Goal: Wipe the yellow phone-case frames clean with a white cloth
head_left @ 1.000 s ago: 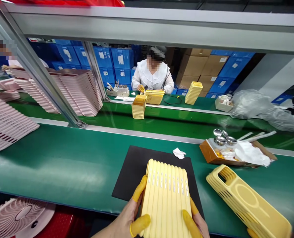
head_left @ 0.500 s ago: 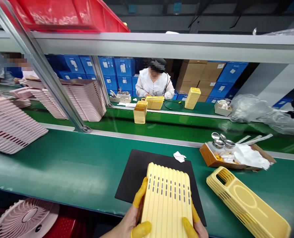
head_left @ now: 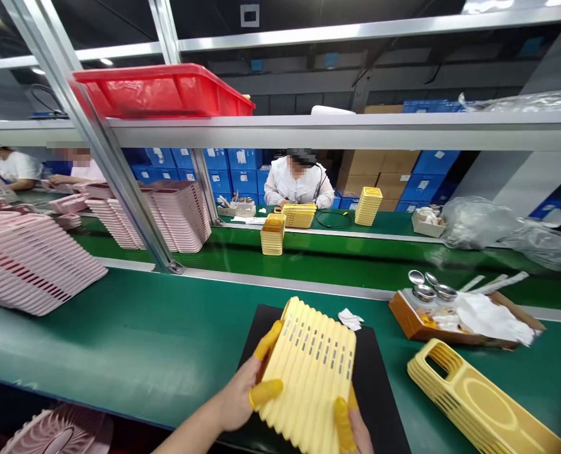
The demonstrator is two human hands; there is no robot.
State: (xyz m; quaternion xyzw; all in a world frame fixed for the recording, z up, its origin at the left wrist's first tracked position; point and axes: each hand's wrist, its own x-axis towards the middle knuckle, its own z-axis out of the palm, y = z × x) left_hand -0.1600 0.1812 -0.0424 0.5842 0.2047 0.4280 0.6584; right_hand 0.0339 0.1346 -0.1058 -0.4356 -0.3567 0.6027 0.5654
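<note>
A stack of yellow phone cases (head_left: 309, 372) is held tilted above a black mat (head_left: 375, 384), its slotted edges facing up. My left hand (head_left: 249, 384), with yellow finger cots on thumb and finger, grips the stack's left side. Closed on the right side is my right hand (head_left: 351, 419), also in yellow cots and partly hidden by the cases. Right of the mat lies another stack of yellow phone cases (head_left: 488, 397), its top case showing a ring mark. A crumpled white tissue (head_left: 350, 319) rests at the mat's far edge.
An open cardboard box (head_left: 464, 315) with tissues and small metal cups stands at back right. Pink case stacks (head_left: 39, 261) are at left, beside a metal post (head_left: 120, 170). Across the green line a person (head_left: 299, 180) sits near more yellow stacks. A red bin (head_left: 162, 91) sits overhead.
The view has tipped upward, showing more of the overhead shelf. The held stack has turned and leans more, its lower end swung to the right. Both hands keep their hold.
</note>
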